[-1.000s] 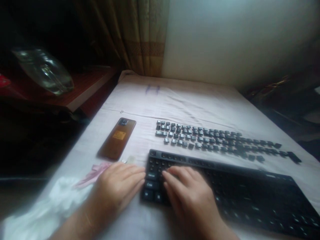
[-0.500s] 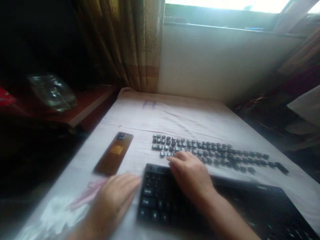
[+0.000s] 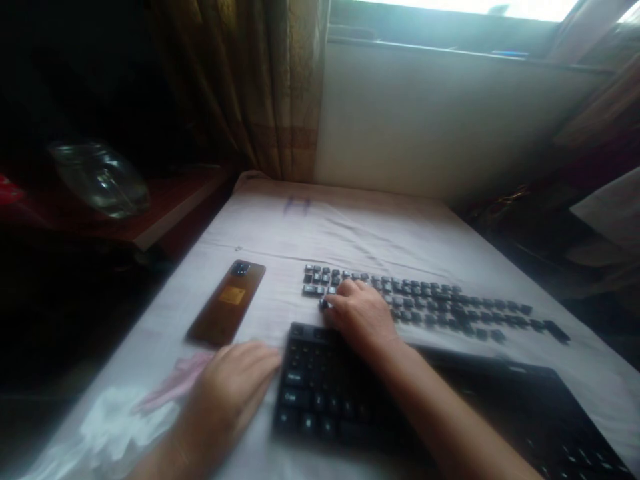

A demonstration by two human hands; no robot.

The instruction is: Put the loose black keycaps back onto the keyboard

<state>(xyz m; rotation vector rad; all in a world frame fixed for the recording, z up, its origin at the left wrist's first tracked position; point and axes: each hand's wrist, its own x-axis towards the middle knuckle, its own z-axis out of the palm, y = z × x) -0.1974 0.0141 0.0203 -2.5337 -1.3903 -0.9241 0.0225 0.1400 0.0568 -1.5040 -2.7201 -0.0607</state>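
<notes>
A black keyboard (image 3: 475, 387) lies on the pale sheet, with keys in place at its left end and its middle stretch mostly bare or too dark to make out. Beyond it, loose black keycaps (image 3: 415, 287) are laid out in rows. My right hand (image 3: 363, 313) reaches over the keyboard to the left end of these rows; its fingers are bent down, thumb and fingertips at a keycap (image 3: 323, 303). The palm hides several caps. My left hand (image 3: 235, 383) rests on its side at the keyboard's left edge, fingers stretched out, holding nothing.
A brown phone (image 3: 227, 303) lies face down to the left. Pink cloth (image 3: 177, 380) and white crumpled material (image 3: 110, 427) are near my left forearm. A glass bowl (image 3: 103, 180) stands on a wooden shelf (image 3: 165, 213). A curtain (image 3: 280, 100) hangs behind.
My right hand has moved slightly left and away from me, deeper into the left end of the keycap rows. My left hand stays beside the keyboard.
</notes>
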